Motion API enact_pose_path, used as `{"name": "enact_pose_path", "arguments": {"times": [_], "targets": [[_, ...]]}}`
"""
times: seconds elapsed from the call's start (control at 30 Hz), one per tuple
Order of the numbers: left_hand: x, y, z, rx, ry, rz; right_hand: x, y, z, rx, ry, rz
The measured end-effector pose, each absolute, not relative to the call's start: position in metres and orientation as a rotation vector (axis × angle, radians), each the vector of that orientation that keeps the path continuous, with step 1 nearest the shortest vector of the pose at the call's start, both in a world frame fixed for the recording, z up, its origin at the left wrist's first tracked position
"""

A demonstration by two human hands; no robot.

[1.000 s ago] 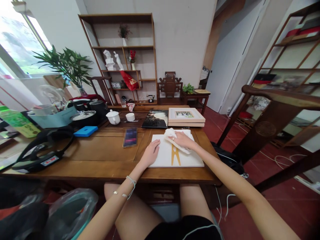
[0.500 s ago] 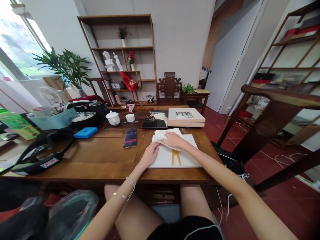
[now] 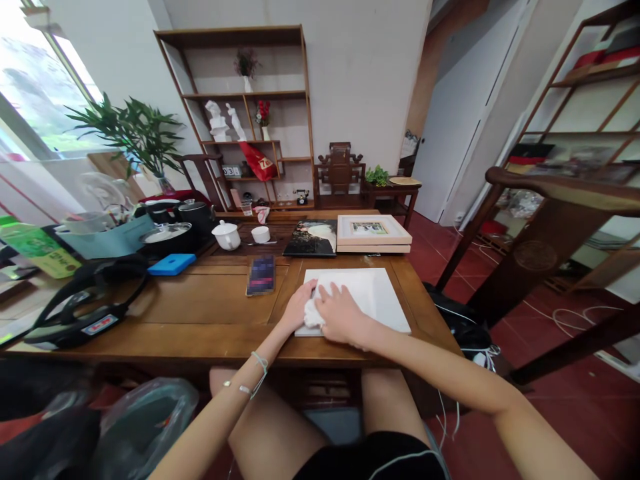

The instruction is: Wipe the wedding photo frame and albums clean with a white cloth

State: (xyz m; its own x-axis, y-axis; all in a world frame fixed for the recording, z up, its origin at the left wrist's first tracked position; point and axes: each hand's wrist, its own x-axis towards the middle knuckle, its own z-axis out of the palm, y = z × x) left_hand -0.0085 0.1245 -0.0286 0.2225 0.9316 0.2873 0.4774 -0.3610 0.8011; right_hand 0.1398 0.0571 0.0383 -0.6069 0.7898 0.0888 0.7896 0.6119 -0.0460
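A flat white board [image 3: 377,293] lies on the wooden table before me, its upper face glossy. My right hand [image 3: 343,313] presses a crumpled white cloth [image 3: 313,316] against the board's left part, fingers bent over it. Along the left edge of the board rests my left hand [image 3: 299,305], fingers stretched forward and close beside the cloth. The board's left edge is partly hidden by my hands and the cloth.
Behind the board are a pale picture frame [image 3: 374,228] and a dark picture panel [image 3: 311,238]. A phone [image 3: 261,275] lies to the left, with a blue box [image 3: 172,265] and a black headset [image 3: 90,307] farther left. A wooden chair [image 3: 540,253] stands at right.
My right hand has moved the cloth from the board's upper middle down and left towards my left hand. The yellow two-legged shape seen on the board earlier no longer shows.
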Motion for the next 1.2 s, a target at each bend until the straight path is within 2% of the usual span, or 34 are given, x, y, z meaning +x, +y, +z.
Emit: {"name": "enact_pose_path", "arguments": {"times": [0.2,0.6,1.0,1.2], "targets": [[-0.004,0.117,-0.022,1.952,1.268,1.087,0.136,-0.009,0.021,-1.144,-2.795,-0.043],[-0.004,0.115,-0.024,2.125,1.23,1.038,0.185,0.11,0.037,-1.609,-2.495,-0.029],[-0.003,0.112,-0.024,2.042,1.209,1.131,0.178,0.03,0.04,-1.098,-2.81,0.056],[-0.003,0.114,-0.026,2.086,1.221,1.102,0.187,0.072,0.049,-1.356,-2.702,0.119]]}}
